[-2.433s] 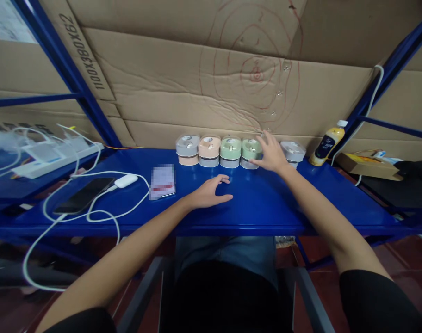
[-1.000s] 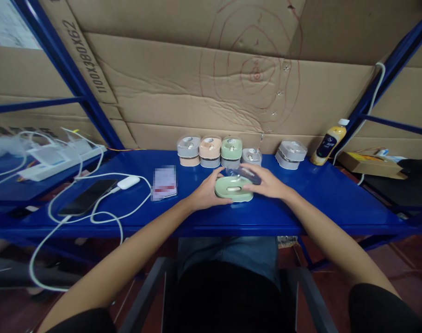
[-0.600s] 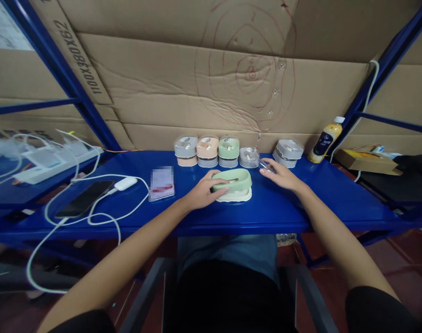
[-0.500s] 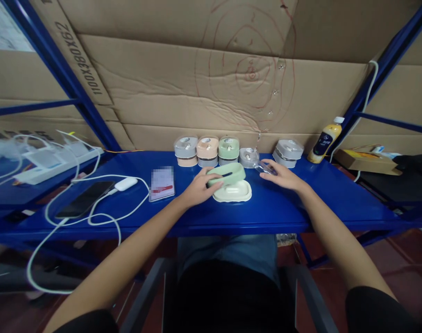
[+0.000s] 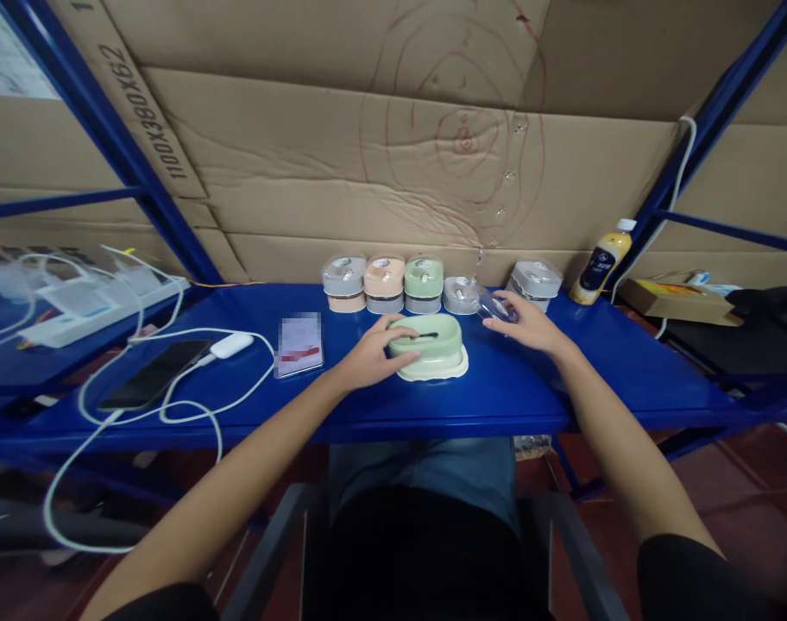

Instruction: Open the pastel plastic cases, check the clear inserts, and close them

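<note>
My left hand (image 5: 375, 352) grips the left side of a light green plastic box part (image 5: 442, 332) with a dark slot in its top. This part rests over a cream scalloped tray (image 5: 436, 373) on the blue table. Whether the two are fastened together I cannot tell. My right hand (image 5: 526, 323) holds a clear plastic lid (image 5: 495, 309) tilted above the table, between thumb and fingers. Behind the lid stands a low grey box (image 5: 460, 295) with a clear top.
Stacked boxes in grey, peach and green (image 5: 385, 285) line the back, with another grey stack (image 5: 536, 280) farther right. A juice bottle (image 5: 601, 263), a cardboard tray (image 5: 678, 302), a tablet-like screen (image 5: 299, 342), a dark phone (image 5: 155, 374) and white cables (image 5: 173, 329) lie around.
My left hand has lowered the green box part from a tilt onto the cream tray. My right hand keeps the clear lid in nearly the same place.
</note>
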`<state>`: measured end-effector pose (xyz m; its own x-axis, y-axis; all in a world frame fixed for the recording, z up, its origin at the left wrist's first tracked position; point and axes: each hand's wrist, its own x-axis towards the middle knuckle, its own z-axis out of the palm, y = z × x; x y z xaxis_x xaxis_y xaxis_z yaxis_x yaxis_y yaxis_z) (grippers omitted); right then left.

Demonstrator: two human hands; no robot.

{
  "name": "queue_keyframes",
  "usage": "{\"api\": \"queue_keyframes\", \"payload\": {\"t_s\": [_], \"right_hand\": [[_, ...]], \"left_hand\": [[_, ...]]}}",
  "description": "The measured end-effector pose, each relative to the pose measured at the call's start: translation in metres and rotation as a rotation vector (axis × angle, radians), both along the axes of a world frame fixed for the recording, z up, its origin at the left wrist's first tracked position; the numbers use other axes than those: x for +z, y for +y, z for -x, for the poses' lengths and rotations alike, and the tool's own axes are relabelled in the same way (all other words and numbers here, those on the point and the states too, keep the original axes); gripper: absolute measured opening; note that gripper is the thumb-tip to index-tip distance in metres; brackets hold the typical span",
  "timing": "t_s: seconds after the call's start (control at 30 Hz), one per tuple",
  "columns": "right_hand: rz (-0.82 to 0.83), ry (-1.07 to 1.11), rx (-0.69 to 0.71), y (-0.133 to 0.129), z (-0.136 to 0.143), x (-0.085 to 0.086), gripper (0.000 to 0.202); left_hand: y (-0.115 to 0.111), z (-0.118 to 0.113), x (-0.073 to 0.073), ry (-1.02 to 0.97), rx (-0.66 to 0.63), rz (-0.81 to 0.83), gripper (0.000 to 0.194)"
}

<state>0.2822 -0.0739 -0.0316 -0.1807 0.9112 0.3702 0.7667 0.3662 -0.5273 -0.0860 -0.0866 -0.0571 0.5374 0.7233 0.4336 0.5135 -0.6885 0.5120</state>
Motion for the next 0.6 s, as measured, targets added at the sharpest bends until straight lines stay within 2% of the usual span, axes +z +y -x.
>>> {"api": "queue_keyframes", "payload": {"t_s": [0.1, 0.27, 0.33, 0.47, 0.53, 0.6], "right_hand": [[-0.032, 0.034, -0.001, -0.002, 0.003, 0.000, 0.079], [-0.077, 0.007, 0.028, -0.005, 0.013, -0.005, 0.083], [-0.107, 0.024, 0.087, -0.008, 0.021, -0.004, 0.083], [-0.137, 0.050, 0.305, -0.022, 0.044, 0.005, 0.077], [-0.135, -0.004, 0.380, -0.030, 0.058, 0.010, 0.075], [-0.122, -0.092, 0.391, -0.035, 0.071, 0.012, 0.079]], "left_hand": [[-0.007, -0.007, -0.001, 0.031, -0.084, 0.038, 0.051], [-0.011, -0.009, -0.003, 0.050, -0.105, 0.036, 0.070], [-0.014, -0.010, -0.002, 0.076, -0.100, 0.016, 0.077], [-0.020, -0.015, -0.001, 0.130, -0.055, -0.019, 0.093], [-0.020, -0.018, -0.002, 0.131, -0.029, 0.020, 0.105], [-0.018, -0.019, -0.005, 0.088, -0.021, 0.101, 0.119]]}}
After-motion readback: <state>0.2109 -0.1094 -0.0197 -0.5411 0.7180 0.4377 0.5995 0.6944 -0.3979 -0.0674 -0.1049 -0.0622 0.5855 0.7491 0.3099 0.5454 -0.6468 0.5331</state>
